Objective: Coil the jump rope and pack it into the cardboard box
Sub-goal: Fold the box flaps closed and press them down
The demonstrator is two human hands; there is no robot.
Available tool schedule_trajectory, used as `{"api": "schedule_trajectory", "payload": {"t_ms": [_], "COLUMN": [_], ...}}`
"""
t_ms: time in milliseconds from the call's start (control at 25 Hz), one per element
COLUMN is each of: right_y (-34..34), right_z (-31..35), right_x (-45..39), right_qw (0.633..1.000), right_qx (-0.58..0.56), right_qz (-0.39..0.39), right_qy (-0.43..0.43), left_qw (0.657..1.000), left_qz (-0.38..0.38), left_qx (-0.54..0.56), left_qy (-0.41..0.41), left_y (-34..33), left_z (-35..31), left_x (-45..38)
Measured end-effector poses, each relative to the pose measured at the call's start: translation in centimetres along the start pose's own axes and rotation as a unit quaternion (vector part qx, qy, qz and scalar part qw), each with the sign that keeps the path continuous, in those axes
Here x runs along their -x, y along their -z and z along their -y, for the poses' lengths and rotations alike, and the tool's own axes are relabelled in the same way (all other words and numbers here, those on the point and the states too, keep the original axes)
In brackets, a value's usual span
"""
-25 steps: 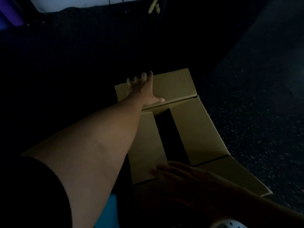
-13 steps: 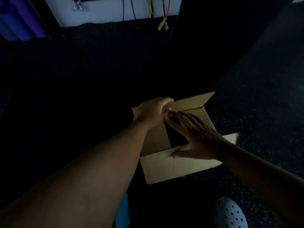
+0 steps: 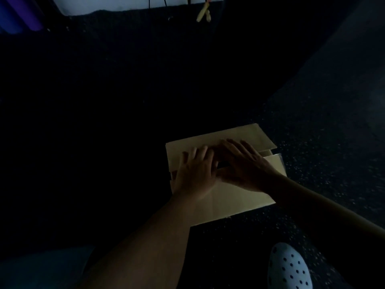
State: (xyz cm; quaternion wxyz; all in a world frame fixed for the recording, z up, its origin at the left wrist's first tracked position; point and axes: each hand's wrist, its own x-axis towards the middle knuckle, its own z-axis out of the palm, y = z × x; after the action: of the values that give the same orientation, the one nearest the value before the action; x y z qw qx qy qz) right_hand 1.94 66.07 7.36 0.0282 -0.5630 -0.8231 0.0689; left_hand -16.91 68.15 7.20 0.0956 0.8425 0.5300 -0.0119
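One cardboard box (image 3: 235, 203) lies on the floor. Two hands rest flat on its flaps: left hand (image 3: 193, 172), right hand (image 3: 241, 163). One perforated clog (image 3: 289, 268) sits near the box.

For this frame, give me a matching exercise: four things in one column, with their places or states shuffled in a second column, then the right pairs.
Things:
1. cardboard box
2. left hand
3. right hand
4. perforated shoe

Places or states:
A. lower right corner, on the speckled floor
B. flaps folded down over the top
C. flat on the flaps, on the box's left half
D. flat on the flaps, fingers reaching toward the far flap

Pairs: 1-B, 2-C, 3-D, 4-A
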Motion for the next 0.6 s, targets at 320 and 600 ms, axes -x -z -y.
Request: {"api": "schedule_trajectory", "payload": {"t_ms": [320,600], "right_y": [-5.8,-3.2], "right_z": [-2.0,-4.5], "right_x": [0.1,0.2], "right_qw": [0.999,0.995], "right_qx": [0.021,0.056], "right_qz": [-0.03,0.039], "right_qy": [0.036,0.077], "left_qw": [1.0,0.998], "left_qz": [0.008,-0.054], "left_qx": [0.009,0.023], "left_qy": [0.022,-0.003], "left_y": [-5.1,-4.9], "left_z": [-0.6,-0.1], "left_x": [0.5,0.6]}}
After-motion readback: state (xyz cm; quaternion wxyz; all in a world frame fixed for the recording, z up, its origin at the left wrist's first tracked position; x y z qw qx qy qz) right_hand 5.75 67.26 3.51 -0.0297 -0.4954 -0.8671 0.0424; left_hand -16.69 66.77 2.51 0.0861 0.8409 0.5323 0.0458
